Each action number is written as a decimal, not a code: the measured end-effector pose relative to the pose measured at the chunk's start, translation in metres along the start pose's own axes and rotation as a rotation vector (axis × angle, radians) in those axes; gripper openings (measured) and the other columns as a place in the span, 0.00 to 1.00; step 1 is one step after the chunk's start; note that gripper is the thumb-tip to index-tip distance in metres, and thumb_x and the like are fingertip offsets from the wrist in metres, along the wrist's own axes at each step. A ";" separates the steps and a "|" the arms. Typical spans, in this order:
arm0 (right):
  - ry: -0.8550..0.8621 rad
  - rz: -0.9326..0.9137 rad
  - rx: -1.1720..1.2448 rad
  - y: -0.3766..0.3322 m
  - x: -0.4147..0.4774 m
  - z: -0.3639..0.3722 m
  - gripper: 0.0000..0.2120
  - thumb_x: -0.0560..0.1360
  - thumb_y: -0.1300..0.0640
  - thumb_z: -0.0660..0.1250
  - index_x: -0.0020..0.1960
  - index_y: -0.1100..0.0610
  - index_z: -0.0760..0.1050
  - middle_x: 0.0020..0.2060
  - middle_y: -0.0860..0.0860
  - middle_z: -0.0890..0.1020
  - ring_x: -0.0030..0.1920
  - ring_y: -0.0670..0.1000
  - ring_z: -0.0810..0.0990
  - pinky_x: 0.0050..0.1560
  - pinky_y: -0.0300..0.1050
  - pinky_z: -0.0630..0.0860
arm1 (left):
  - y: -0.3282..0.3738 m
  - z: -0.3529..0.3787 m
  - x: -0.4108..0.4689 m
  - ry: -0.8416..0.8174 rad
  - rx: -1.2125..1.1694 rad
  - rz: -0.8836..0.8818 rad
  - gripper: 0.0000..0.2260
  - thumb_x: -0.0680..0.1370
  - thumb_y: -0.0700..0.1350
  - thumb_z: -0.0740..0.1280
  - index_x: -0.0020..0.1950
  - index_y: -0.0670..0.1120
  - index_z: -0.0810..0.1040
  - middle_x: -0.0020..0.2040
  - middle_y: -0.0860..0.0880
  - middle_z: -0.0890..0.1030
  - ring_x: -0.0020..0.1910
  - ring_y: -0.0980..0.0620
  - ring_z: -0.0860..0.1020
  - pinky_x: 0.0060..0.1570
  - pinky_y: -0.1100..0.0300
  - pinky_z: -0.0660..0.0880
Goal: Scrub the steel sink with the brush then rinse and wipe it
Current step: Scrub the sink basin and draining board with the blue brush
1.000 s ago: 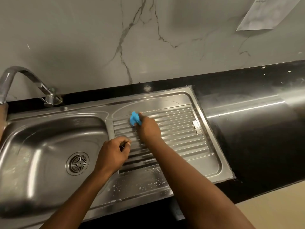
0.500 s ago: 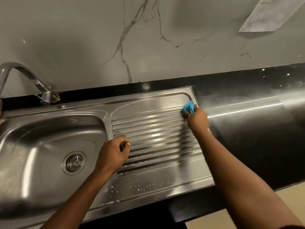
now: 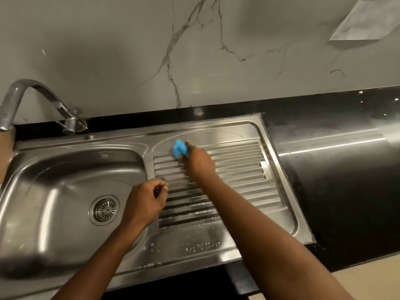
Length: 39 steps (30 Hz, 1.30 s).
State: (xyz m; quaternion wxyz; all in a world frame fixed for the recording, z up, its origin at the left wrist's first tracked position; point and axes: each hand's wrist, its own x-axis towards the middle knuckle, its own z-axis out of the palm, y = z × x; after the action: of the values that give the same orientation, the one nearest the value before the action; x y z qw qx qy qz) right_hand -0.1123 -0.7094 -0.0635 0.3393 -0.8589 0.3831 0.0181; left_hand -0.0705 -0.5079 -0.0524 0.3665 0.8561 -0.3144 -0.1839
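The steel sink (image 3: 279, 215) has a deep basin on the left with a round drain (image 3: 105, 210) and a ribbed draining board on the right. My right hand (image 3: 200, 162) grips a small blue brush (image 3: 179, 148) and presses it on the far left part of the ribbed board. My left hand (image 3: 147, 201) rests on the ridge between basin and board, its fingers curled with nothing visible in them. Soap bubbles dot the wet steel near the front edge.
A curved steel tap (image 3: 32, 98) stands behind the basin at the far left. Black countertop (image 3: 346, 191) runs to the right of the sink. A marble-patterned wall rises behind, with a sheet of paper (image 3: 368, 16) stuck at its top right.
My right hand has swept the blue brush from the board's far right corner back to its far left part. The left hand has stayed in place.
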 end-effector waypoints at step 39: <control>0.125 0.037 -0.182 0.021 0.001 -0.033 0.25 0.85 0.53 0.63 0.81 0.48 0.63 0.61 0.57 0.82 0.57 0.57 0.83 0.51 0.50 0.78 | -0.013 -0.010 -0.001 -0.001 -0.032 -0.002 0.05 0.81 0.45 0.70 0.50 0.51 0.86 0.42 0.60 0.85 0.40 0.63 0.82 0.42 0.64 0.81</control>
State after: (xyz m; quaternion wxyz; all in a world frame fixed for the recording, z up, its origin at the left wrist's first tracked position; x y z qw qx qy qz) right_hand -0.1331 -0.7397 -0.0500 0.2351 -0.8784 0.4160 0.0052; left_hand -0.0609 -0.4950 -0.0558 0.3800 0.8504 -0.3106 -0.1897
